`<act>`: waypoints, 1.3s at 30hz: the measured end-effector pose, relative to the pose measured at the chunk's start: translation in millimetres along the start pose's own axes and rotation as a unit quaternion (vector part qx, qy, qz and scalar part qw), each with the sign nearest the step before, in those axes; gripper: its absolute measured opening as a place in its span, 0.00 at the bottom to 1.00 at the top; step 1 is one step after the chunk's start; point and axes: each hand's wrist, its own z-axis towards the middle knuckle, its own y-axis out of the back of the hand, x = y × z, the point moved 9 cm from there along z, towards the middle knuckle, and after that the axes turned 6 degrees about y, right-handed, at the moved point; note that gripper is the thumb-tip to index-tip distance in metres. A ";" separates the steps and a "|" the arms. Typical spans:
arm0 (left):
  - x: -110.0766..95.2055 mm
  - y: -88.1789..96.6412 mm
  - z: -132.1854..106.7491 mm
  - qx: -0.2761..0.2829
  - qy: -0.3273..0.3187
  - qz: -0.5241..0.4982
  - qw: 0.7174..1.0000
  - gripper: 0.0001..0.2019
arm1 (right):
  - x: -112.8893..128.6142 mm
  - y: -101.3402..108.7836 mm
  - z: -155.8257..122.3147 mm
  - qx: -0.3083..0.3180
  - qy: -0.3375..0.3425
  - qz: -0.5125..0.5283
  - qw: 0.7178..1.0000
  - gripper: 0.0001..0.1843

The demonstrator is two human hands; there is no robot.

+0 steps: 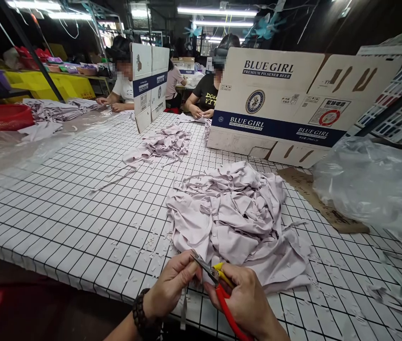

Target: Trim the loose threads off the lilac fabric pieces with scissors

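Observation:
My left hand (pixel 176 282), with a dark beaded bracelet at the wrist, is closed in a pinch at the near table edge. A narrow pale fabric strap (pixel 184 310) hangs down below its fingers. Scissors (pixel 227 308) with red and yellow handles are gripped in my right hand (pixel 245 296). Their metal blades point up and left, reaching my left fingertips; whether they touch the strap is hidden. Just beyond both hands lies a heap of pale lilac-grey fabric pieces (pixel 229 213) with thin straps.
Small scraps (pixel 151 244) litter the grid-patterned table (pixel 62 222). A second fabric pile (pixel 165 144) lies farther back. Cardboard panels (pixel 275 94) stand upright across the table. At right are clear plastic bags (pixel 368 180) and brown cardboard (pixel 322 199). Co-workers (pixel 204 94) sit opposite.

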 end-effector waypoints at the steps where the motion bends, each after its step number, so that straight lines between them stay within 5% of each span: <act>1: 0.1 1.0 -0.4 -0.003 0.001 -0.006 1.000 0.17 | 0.4 -0.5 0.6 -0.002 0.003 -0.002 1.000 0.20; 6: -0.2 4.9 -2.2 -0.013 0.009 -0.007 1.000 0.18 | 2.4 1.3 2.6 -0.005 0.015 -0.013 1.000 0.22; 13: -4.4 5.5 -1.5 -0.008 -0.002 0.005 1.000 0.18 | 7.3 -8.5 2.0 0.109 -0.032 0.053 0.992 0.20; 39: -11.7 10.0 -5.7 -0.013 -0.035 0.110 0.993 0.19 | 19.8 3.4 2.3 0.076 -0.029 -0.106 0.991 0.18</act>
